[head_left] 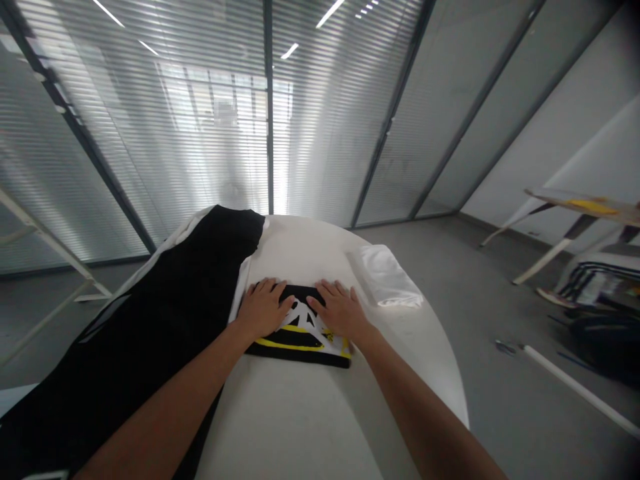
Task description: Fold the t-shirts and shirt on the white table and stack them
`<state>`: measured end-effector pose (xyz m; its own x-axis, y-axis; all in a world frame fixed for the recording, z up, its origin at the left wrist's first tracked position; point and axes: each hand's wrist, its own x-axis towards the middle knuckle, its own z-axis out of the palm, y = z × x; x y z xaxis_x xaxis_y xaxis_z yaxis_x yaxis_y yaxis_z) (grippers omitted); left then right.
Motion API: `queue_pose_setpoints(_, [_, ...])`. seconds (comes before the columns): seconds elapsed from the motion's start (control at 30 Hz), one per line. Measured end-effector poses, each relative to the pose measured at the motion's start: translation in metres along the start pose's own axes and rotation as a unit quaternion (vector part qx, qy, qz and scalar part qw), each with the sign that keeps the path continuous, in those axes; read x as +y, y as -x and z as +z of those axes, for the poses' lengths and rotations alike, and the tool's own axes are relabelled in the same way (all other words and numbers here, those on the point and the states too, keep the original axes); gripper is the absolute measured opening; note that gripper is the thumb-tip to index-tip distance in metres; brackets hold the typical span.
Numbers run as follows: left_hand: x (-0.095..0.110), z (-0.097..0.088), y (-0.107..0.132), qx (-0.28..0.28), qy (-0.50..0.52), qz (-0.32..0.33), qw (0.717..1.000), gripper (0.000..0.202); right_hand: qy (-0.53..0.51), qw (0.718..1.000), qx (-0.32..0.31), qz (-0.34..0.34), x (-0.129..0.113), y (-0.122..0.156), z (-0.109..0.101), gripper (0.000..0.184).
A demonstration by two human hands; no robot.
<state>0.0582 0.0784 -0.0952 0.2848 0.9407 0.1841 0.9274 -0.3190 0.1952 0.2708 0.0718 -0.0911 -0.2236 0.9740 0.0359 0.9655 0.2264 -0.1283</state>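
Note:
A folded black garment with yellow stripes and a white print (300,340) lies near the middle of the round white table (285,420). My left hand (264,308) rests flat on its left top, and my right hand (340,310) rests flat on its right top. Neither hand grips it, and the fingers of both are spread. Part of the print is hidden under my hands. To the left, a long black garment with white edging (135,313) lies spread across the table. A folded white cloth (385,277) sits to the right of my right hand, not touching it.
Glass walls with blinds (270,113) stand beyond the table. A white metal frame (45,260) stands at the left. At the right, a tilted board on legs (580,213), a dark bag (607,347) and a white rod (570,387) occupy the grey floor.

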Motion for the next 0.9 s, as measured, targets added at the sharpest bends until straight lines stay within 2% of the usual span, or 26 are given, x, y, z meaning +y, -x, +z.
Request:
queue_pose_setpoints(0.2, [-0.009,-0.006,-0.004,0.021,0.024,0.012,0.999,0.050,-0.022,1.000,0.021,-0.004,-0.002,0.002,-0.011,0.056])
queue_pose_setpoints(0.33, [-0.019,-0.012,-0.009,0.020,0.053,-0.009,0.998,0.043,-0.030,0.999,0.039,0.008,-0.002,0.003,-0.022,0.045])
queue_pose_setpoints(0.47, [-0.028,-0.015,-0.014,0.042,0.137,-0.008,0.990,0.031,-0.060,0.998,0.033,0.016,0.003,0.000,-0.030,0.036])
queue_pose_setpoints(0.57, [-0.032,-0.015,-0.016,0.066,0.223,-0.006,0.973,0.023,-0.135,0.989,0.047,0.030,0.009,-0.005,-0.031,0.020])
queue_pose_setpoints(0.67, [-0.036,-0.015,-0.019,0.075,0.301,-0.024,0.950,0.019,-0.234,0.968,0.072,0.052,0.014,-0.009,-0.031,0.013])
queue_pose_setpoints(0.77, [-0.042,-0.014,-0.023,0.071,0.372,-0.062,0.923,0.022,-0.340,0.934,0.092,0.059,0.016,-0.012,-0.031,0.016])
queue_pose_setpoints(0.83, [-0.046,-0.015,-0.024,0.056,0.423,-0.089,0.900,0.028,-0.405,0.906,0.113,0.054,0.015,-0.013,-0.031,0.020])
queue_pose_setpoints(0.9, [-0.050,-0.018,-0.024,0.014,0.473,-0.106,0.874,0.033,-0.462,0.876,0.129,0.053,0.014,-0.012,-0.032,0.025])
